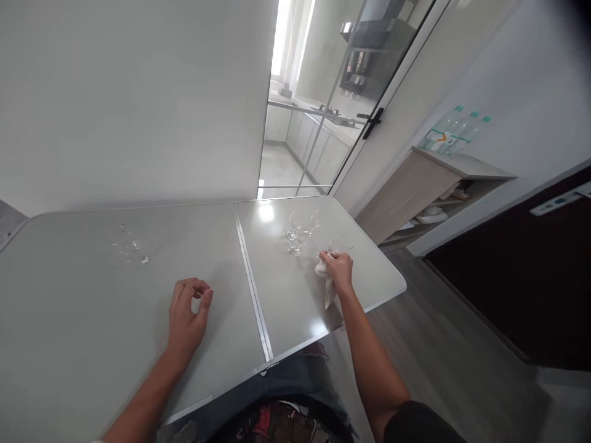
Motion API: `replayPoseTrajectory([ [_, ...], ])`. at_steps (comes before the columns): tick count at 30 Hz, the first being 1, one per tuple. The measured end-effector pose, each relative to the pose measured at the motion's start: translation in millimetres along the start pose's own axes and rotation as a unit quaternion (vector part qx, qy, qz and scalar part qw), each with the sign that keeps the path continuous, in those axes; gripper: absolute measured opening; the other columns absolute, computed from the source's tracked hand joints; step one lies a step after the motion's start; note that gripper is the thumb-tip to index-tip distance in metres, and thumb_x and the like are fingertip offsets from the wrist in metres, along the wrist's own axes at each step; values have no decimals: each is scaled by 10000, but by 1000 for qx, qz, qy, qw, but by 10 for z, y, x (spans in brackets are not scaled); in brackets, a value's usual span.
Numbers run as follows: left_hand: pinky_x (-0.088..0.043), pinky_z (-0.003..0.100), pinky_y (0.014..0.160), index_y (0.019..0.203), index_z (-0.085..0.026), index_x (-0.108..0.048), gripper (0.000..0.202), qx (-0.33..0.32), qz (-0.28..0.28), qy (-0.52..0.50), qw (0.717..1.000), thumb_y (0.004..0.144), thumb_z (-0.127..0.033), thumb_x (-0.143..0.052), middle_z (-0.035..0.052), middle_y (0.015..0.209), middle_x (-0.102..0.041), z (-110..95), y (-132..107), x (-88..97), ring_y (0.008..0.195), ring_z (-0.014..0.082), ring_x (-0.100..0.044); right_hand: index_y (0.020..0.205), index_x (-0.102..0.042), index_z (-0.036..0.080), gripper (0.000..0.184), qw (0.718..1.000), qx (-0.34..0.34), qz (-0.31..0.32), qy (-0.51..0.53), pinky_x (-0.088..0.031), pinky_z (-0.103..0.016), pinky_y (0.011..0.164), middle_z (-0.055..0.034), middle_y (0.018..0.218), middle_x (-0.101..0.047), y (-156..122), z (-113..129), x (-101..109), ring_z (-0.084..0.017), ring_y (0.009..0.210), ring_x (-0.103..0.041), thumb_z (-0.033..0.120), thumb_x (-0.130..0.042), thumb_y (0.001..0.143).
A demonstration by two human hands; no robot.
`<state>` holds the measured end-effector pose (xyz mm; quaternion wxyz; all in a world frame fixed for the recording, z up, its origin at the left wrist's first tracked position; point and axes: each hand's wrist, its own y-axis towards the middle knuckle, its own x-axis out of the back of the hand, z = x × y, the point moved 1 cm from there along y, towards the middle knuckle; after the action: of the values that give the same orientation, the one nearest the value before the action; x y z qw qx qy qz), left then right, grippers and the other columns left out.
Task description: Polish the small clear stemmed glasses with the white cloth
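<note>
My right hand (339, 271) is closed on a white cloth (329, 289), which hangs down below the fingers. Just beyond that hand is a clear, glass-like item (340, 244); I cannot tell whether the fingers touch it. Several more clear glass-like pieces (295, 235) stand close together to its left, their outlines faint. Over the left part of the table my left hand (188, 311) is held with curved fingers and a gap to the thumb, nothing in it. Beyond it lie small clear pieces (133, 246) and a small white bit (144, 259).
The light grey table (207, 369) has a metal seam (252, 283) across it and stands against a wall. A glass door (314, 123) is behind it. To the right, a low wooden cabinet (401, 191) carries plastic bottles (455, 135). A dark door (517, 277) stands farther right.
</note>
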<state>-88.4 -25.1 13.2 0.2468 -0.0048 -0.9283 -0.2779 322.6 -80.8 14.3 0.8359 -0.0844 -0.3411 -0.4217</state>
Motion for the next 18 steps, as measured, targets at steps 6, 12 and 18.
replayPoseTrajectory([
  [6, -480, 337, 762, 912, -203, -605, 169, 28, -7, 17, 999, 989, -337, -538, 33, 937, -563, 57, 5, 5, 833, 187, -564, 735, -805, 96, 312, 999, -22, 29, -18, -409, -269, 588, -91, 668, -744, 530, -181, -174, -227, 696, -685, 388, -704, 694],
  [12, -506, 359, 779, 940, -205, -606, 185, 98, -32, 37, 994, 956, -383, -557, 43, 983, -567, 260, 33, 35, 848, 196, -584, 806, -819, 103, 328, 998, -3, 52, -34, -431, -269, 627, -112, 745, -773, 660, -267, -328, -231, 746, -706, 388, -693, 706],
  [18, -525, 390, 809, 1056, -204, -557, 294, 183, -69, 80, 977, 774, -229, -635, 64, 1102, -554, 281, 157, 95, 971, 227, -582, 934, -815, 122, 403, 996, 8, 77, -42, -470, -289, 744, -142, 942, -798, 673, -271, -309, -275, 901, -720, 434, -735, 691],
])
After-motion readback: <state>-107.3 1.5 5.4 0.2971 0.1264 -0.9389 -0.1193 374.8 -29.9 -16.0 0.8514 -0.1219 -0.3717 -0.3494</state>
